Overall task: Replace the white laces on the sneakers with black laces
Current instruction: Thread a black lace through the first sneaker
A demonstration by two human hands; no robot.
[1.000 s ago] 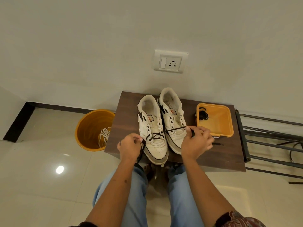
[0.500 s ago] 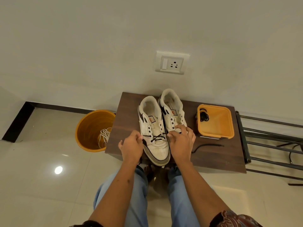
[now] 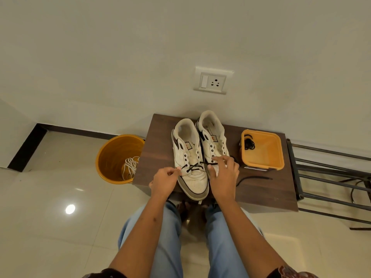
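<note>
Two white sneakers stand side by side on a dark wooden table (image 3: 261, 193). The left sneaker (image 3: 188, 157) has a black lace (image 3: 193, 167) crossed through its lowest eyelets. My left hand (image 3: 165, 180) pinches the lace's left end beside the shoe's toe. My right hand (image 3: 223, 173) lies over the toe of the right sneaker (image 3: 213, 137) and pinches the lace's right part near the eyelets. The lace's free end (image 3: 254, 179) trails on the table to the right. The right sneaker has bare eyelets.
An orange tray (image 3: 263, 163) at the table's right holds a coiled black lace (image 3: 249, 143). An orange bucket (image 3: 112, 155) on the floor to the left holds white laces (image 3: 130, 166). A metal rack (image 3: 331, 177) stands at the right. My knees sit under the table's front edge.
My right hand came back from the right, where it had pulled the lace taut, to the shoes' eyelets. The lace's free end dropped onto the table. My left hand stayed.
</note>
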